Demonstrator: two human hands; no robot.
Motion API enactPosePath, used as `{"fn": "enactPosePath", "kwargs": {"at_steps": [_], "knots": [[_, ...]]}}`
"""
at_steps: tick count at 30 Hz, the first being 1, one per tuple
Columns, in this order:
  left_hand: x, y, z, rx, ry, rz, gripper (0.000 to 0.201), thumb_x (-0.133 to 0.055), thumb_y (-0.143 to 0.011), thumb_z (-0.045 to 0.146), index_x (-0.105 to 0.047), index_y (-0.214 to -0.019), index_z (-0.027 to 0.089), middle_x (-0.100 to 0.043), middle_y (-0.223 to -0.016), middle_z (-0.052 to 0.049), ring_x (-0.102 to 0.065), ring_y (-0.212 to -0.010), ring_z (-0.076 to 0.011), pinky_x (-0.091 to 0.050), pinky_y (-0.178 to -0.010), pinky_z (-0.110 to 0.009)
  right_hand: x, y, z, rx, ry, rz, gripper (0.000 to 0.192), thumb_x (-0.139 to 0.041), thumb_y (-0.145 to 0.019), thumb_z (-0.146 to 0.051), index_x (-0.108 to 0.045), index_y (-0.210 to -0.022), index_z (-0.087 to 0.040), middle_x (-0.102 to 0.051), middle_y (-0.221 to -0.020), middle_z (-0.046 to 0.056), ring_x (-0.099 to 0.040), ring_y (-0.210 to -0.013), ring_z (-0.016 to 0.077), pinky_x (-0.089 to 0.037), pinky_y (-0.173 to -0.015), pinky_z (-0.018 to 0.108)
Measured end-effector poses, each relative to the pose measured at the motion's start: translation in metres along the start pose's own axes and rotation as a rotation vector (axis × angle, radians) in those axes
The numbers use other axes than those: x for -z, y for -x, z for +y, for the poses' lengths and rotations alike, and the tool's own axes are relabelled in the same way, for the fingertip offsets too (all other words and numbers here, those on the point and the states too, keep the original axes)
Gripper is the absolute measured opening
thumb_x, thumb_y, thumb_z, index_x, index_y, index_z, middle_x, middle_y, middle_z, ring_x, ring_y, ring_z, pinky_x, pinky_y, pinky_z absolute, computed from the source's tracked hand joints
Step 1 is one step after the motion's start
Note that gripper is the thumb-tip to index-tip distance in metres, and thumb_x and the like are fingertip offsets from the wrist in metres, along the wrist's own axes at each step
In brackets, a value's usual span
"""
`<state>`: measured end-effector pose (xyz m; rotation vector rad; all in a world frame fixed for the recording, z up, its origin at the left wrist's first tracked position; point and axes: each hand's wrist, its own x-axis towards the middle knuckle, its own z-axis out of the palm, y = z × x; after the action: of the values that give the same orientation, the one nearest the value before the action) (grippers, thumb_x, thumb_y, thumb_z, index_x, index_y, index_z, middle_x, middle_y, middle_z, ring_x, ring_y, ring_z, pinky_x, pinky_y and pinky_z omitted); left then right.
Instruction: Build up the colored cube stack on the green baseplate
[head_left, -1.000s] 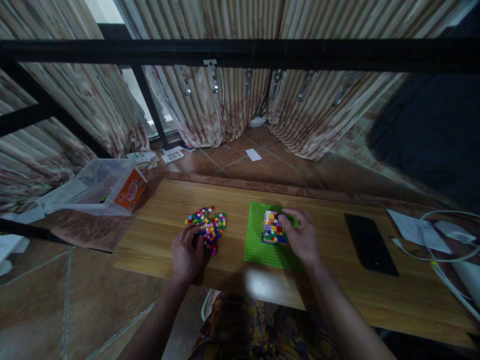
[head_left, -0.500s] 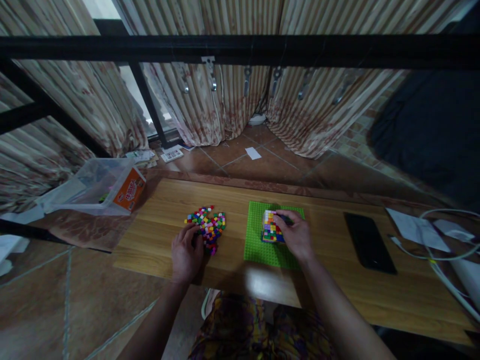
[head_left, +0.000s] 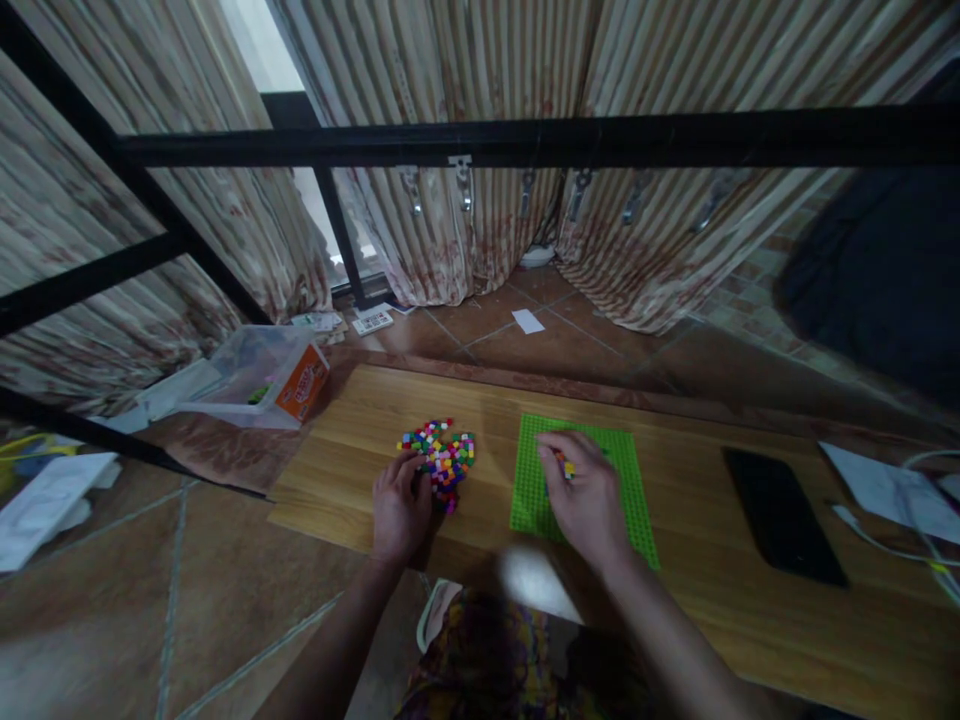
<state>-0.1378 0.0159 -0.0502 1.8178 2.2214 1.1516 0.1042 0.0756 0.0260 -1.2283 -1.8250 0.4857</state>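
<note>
At the near left edge of a heap of small coloured toy bricks is my left hand. Its fingers are curled down at the heap, and whatever sits between the fingertips is hidden. My right hand is closed over a small block of multicoloured bricks on the green studded baseplate. Only a few orange and yellow bricks of that block show between thumb and fingers; the palm and fingers cover the rest.
The wooden table carries a black phone at right, with paper and a white cable beyond it. A clear plastic box with an orange label stands left. A black rail crosses before the curtains.
My right hand has shifted over the brick block and now hides most of it. My left hand stays by the heap. The whole view has swung, so things appear farther right and slightly lower.
</note>
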Motion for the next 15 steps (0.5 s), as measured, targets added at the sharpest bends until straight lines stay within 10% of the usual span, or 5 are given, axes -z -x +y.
{"fn": "enactPosePath", "kwargs": {"at_steps": [8, 15], "knots": [[0.003, 0.001, 0.002, 0.019, -0.005, -0.010, 0.020, -0.052, -0.088, 0.024, -0.065, -0.103, 0.020, -0.066, -0.115, -0.010, -0.062, -0.108, -0.0258, -0.049, -0.094, -0.045, -0.092, -0.015, -0.014, -0.232, 0.185, -0.337, 0.018, -0.051, -0.090, -0.021, -0.068, -0.095, -0.020, -0.071, -0.096, 0.006, -0.065, -0.086, 0.0175, -0.045, -0.078, 0.026], [0.002, 0.002, 0.001, 0.027, 0.013, 0.002, 0.020, -0.053, -0.088, 0.024, -0.065, -0.104, 0.020, -0.066, -0.116, -0.010, -0.062, -0.109, -0.0262, -0.049, -0.096, -0.048, -0.111, -0.024, -0.011, -0.241, 0.277, -0.434, 0.013, -0.059, -0.086, -0.020, -0.067, -0.097, -0.022, -0.071, -0.098, 0.005, -0.066, -0.090, 0.0181, -0.043, -0.077, 0.027]]}}
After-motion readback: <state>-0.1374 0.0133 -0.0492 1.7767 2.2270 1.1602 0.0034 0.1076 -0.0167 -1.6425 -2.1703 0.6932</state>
